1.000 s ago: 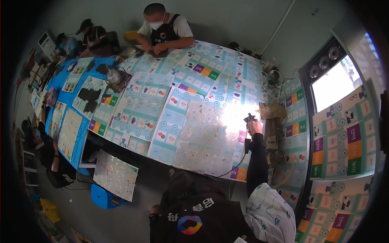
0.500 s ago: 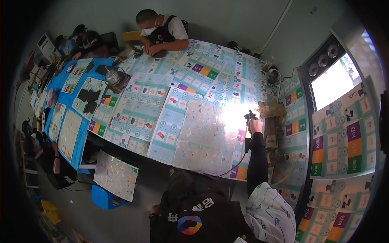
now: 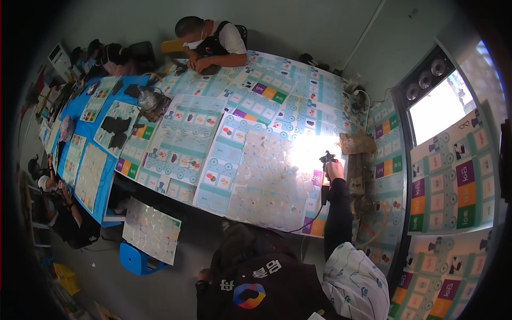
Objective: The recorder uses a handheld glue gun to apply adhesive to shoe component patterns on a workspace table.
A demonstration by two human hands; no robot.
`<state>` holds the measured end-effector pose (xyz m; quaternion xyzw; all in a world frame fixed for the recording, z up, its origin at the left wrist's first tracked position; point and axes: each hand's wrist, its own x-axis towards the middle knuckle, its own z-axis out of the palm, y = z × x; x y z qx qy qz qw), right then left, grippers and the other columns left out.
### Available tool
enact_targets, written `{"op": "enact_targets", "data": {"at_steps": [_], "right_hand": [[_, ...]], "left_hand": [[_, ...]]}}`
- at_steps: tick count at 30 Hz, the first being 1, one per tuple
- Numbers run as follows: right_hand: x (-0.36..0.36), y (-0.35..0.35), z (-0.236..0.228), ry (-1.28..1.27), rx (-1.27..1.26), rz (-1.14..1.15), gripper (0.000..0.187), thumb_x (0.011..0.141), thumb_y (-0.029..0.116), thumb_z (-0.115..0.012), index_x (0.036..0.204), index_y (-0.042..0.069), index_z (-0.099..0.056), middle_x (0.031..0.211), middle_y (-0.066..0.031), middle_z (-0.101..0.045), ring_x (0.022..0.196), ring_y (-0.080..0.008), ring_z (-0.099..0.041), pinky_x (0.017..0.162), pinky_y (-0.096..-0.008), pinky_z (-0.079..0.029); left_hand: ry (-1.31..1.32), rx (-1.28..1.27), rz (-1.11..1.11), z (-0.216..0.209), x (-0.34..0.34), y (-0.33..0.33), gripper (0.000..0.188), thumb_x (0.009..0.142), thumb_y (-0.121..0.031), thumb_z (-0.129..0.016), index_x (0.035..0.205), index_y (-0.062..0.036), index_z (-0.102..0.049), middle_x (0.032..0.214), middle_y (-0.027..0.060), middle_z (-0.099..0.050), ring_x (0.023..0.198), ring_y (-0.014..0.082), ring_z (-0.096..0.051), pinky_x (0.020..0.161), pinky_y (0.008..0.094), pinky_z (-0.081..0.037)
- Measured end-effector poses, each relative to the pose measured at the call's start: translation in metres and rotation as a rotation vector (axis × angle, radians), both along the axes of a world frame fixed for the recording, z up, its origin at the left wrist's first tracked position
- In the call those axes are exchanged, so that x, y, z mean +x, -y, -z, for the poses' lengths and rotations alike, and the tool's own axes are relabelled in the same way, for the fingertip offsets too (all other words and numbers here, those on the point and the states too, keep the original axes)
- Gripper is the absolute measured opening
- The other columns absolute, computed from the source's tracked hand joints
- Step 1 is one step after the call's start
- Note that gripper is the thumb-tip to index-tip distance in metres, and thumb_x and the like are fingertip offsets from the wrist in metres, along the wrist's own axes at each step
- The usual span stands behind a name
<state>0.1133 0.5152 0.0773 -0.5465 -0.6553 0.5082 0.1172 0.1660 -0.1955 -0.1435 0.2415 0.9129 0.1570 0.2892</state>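
Observation:
My right hand point(image 3: 334, 170) is closed around a small dark spray gun point(image 3: 327, 158) at the right part of the table. A dark hose or cable point(image 3: 316, 217) runs down from beneath it. Left of the gun, many thin, pale rounded pieces point(image 3: 266, 178) lie close together on a printed sheet point(image 3: 213, 184). Glare from the window washes out the sheet beside the gun, so any spray cannot be made out. My left hand point(image 3: 204, 275) hangs low beside my dark apron, away from the table; its fingers are too small and dark to read.
A brownish block point(image 3: 357, 144) stands right of the gun. Near the left table edge, a board of similar pale pieces point(image 3: 152, 229) rests on a blue stool point(image 3: 140, 260). A masked co-worker point(image 3: 213, 45) works across the table; others sit at a blue-covered table point(image 3: 85, 130).
My right hand and the spray gun have shifted slightly toward me. My left hand stays low. Co-workers at the far left have changed posture.

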Motion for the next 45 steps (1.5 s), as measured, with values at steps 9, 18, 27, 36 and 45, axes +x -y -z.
{"op": "enact_targets", "data": {"at_steps": [9,18,27,36,45], "right_hand": [[0.007,-0.003,0.010,-0.034,-0.158,-0.038,0.018,0.066,0.010,-0.044,0.054,0.000,-0.051,0.045,-0.0089,-0.047,0.035,-0.0183,-0.044,0.034,-0.0308,-0.034],[0.014,-0.003,0.005,-0.025,-0.089,-0.041,0.015,0.065,0.010,-0.046,0.055,-0.001,-0.051,0.047,-0.0092,-0.049,0.036,-0.0184,-0.045,0.035,-0.0299,-0.034],[0.102,0.009,0.063,0.000,0.106,-0.253,0.022,0.071,0.005,-0.052,0.093,0.003,-0.049,0.072,-0.0100,-0.057,0.063,-0.0264,-0.056,0.052,-0.0365,-0.047],[0.219,0.092,0.107,0.757,0.605,-0.443,0.051,0.068,0.007,-0.063,0.110,-0.001,-0.036,0.114,-0.0189,-0.037,0.112,-0.0379,-0.035,0.088,-0.0418,-0.040],[0.184,0.163,0.159,0.216,-0.012,-0.168,0.025,0.070,0.008,-0.055,0.091,-0.004,-0.053,0.085,-0.0179,-0.057,0.086,-0.0310,-0.055,0.077,-0.0363,-0.043]], "left_hand": [[-0.027,-0.023,0.000,0.003,-0.003,0.000,0.011,0.071,-0.020,-0.055,0.072,-0.0123,-0.062,0.075,0.0078,-0.063,0.073,0.0292,-0.060,0.064,0.0411,-0.049],[-0.016,0.015,0.003,0.007,-0.001,0.005,0.011,0.068,-0.021,-0.056,0.071,-0.0133,-0.063,0.074,0.0077,-0.063,0.071,0.0292,-0.061,0.064,0.0402,-0.049],[-0.013,-0.082,0.077,-0.003,-0.005,-0.003,0.014,0.071,-0.023,-0.055,0.075,-0.0134,-0.064,0.078,0.0071,-0.064,0.076,0.0274,-0.061,0.066,0.0393,-0.049],[0.254,-0.367,0.194,0.008,0.002,-0.003,0.021,0.072,-0.024,-0.056,0.080,-0.0069,-0.064,0.078,0.0148,-0.063,0.076,0.0323,-0.061,0.069,0.0411,-0.050],[0.646,0.059,-0.661,-0.038,-0.011,-0.027,0.028,0.081,-0.019,-0.050,0.102,-0.0011,-0.055,0.086,0.0142,-0.064,0.073,0.0241,-0.064,0.060,0.0339,-0.050]]}}
